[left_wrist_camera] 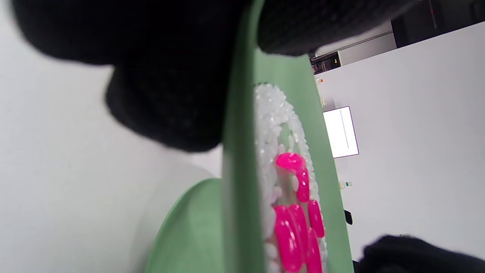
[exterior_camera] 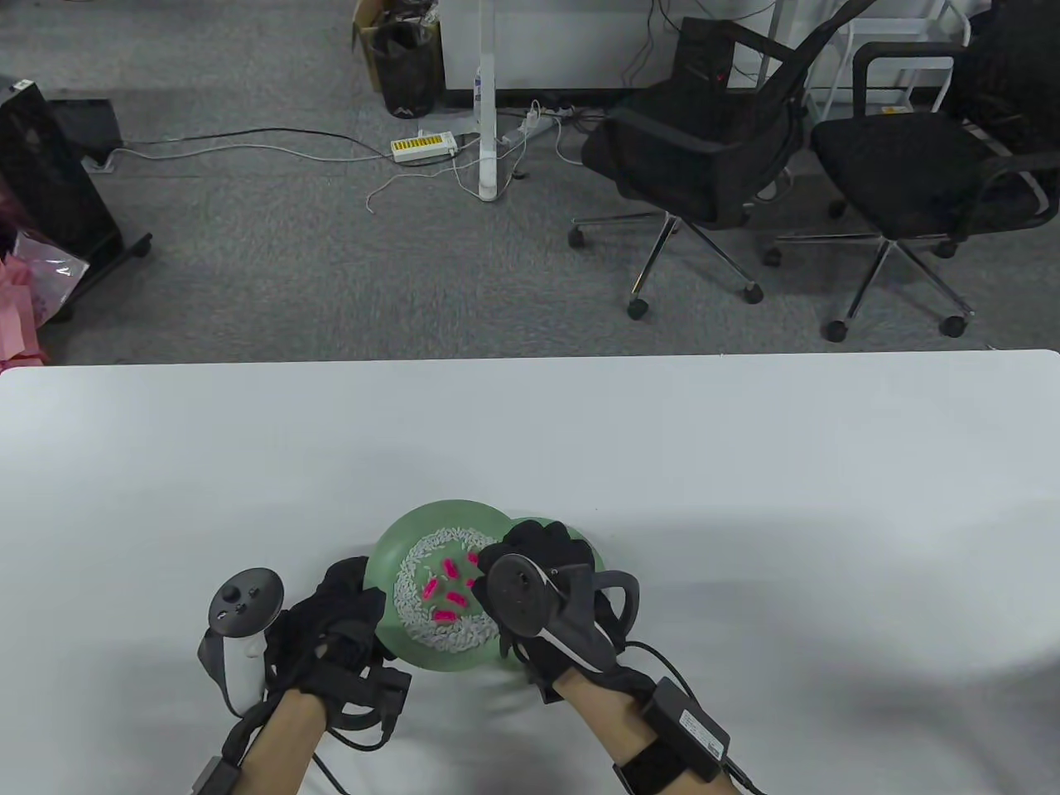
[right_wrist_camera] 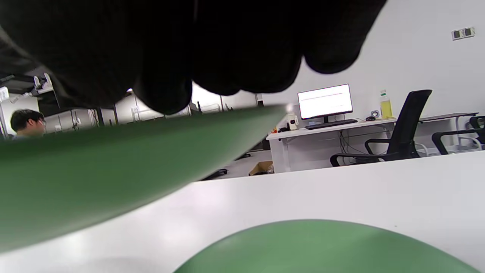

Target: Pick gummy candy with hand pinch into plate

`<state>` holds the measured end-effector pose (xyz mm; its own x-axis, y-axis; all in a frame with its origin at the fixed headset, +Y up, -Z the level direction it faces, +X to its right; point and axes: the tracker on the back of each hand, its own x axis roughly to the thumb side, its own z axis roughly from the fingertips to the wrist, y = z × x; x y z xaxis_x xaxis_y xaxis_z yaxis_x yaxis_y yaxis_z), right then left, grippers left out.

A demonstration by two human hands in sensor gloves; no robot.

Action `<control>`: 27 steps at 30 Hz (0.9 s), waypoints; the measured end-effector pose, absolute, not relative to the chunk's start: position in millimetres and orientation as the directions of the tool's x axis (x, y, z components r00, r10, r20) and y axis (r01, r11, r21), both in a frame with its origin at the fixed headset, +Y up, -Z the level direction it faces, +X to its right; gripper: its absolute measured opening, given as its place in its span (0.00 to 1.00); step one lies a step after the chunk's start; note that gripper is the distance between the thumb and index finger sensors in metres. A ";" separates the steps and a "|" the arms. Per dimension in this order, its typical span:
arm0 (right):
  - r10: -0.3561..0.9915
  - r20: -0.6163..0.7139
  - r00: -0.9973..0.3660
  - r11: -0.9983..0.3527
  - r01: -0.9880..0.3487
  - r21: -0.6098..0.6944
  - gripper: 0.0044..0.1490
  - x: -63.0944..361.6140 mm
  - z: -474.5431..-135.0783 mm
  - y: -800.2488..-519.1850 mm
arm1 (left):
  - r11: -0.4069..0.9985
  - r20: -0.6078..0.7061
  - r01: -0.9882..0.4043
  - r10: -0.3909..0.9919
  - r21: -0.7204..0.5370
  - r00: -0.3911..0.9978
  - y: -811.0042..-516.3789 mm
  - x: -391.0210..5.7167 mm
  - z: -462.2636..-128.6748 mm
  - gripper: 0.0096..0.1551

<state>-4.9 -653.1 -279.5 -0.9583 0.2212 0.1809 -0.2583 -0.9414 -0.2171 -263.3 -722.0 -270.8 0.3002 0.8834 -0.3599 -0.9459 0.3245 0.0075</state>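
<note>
At the near middle of the table [exterior_camera: 662,447]: pink gummy candies [exterior_camera: 447,592], at least 5, lying on a ring of white rice-like grains inside a green dish [exterior_camera: 414,538]. Dish is lifted and tilted, its underside showing large in the right wrist view; probably held up to steady it or bring the candies within reach.

2nd green plate [right_wrist_camera: 329,246]: flat on the table, just beside and partly under the raised dish; no candy seen on it, so likely the destination and transfer not yet begun.

Left hand [exterior_camera: 339,621]: grips the dish's left rim, thumb over the inner face, fingers [left_wrist_camera: 163,113] behind it.

Right hand [exterior_camera: 538,563]: over the dish's right edge, palm down, tracker uppermost; its fingers [right_wrist_camera: 227,49] curl above the rim. Whether they pinch a candy or hold the rim cannot be told.
</note>
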 end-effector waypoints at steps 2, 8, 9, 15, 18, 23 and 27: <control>0.168 0.177 -0.970 -0.954 -0.205 -0.218 0.23 -8.5 -279.6 -654.5 | 0.324 -0.359 -0.946 0.883 -0.001 0.303 -722.9 -263.3 -271.1 0.33; 0.077 0.176 -0.981 -0.970 -0.115 -0.216 0.24 -15.9 -278.5 -662.8 | 0.297 -0.375 -0.955 0.884 -0.010 0.279 -730.2 -264.8 -272.4 0.33; 0.071 0.181 -0.981 -0.969 -0.111 -0.219 0.24 -18.0 -278.6 -664.1 | 0.299 -0.377 -0.954 0.883 -0.006 0.279 -731.0 -264.7 -272.2 0.33; 0.055 0.209 -0.976 -0.975 -0.098 -0.200 0.25 -25.5 -278.2 -669.0 | 0.295 -0.378 -0.955 0.884 -0.006 0.275 -736.6 -268.8 -273.2 0.33; 0.037 0.233 -0.972 -0.979 -0.082 -0.187 0.25 -29.5 -277.9 -675.2 | 0.320 -0.380 -0.947 0.874 -0.014 0.301 -739.5 -270.0 -273.7 0.33; 0.066 0.258 -0.964 -0.971 -0.122 -0.207 0.27 -27.1 -279.4 -674.8 | 0.337 -0.410 -0.942 0.859 0.001 0.307 -747.3 -273.3 -273.8 0.32; 0.173 0.219 -0.960 -0.946 -0.224 -0.236 0.27 -10.6 -285.5 -662.2 | 0.335 -0.423 -0.942 0.856 0.015 0.298 -751.0 -280.9 -275.3 0.32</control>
